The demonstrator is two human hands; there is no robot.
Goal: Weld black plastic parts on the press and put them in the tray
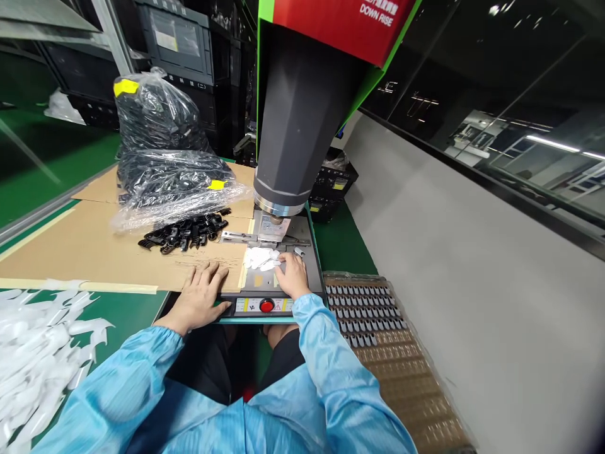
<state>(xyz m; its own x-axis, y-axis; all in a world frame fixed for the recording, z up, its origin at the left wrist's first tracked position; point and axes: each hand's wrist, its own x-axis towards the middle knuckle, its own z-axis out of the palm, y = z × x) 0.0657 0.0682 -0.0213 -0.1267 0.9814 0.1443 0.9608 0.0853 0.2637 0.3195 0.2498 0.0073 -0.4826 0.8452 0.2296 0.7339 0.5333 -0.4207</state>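
Note:
My left hand (201, 296) lies flat, fingers spread, on the front edge of the cardboard sheet (85, 249), its fingertips near the machine's front panel. My right hand (292, 276) rests on the grey machine base plate (309, 252), fingers bent over a small pile of white plastic parts (261, 258). Whether it grips one is hidden. Just behind, the dark press head (295, 120) hangs over a small fixture (273, 227). A red button (267, 306) sits on the front panel between my hands.
Black plastic parts (186, 232) lie loose on the cardboard beside clear bags (165, 164) of more. White plastic scraps (33, 353) pile at the left. A brown tray (382, 328) of small parts lies at the right, by a grey wall.

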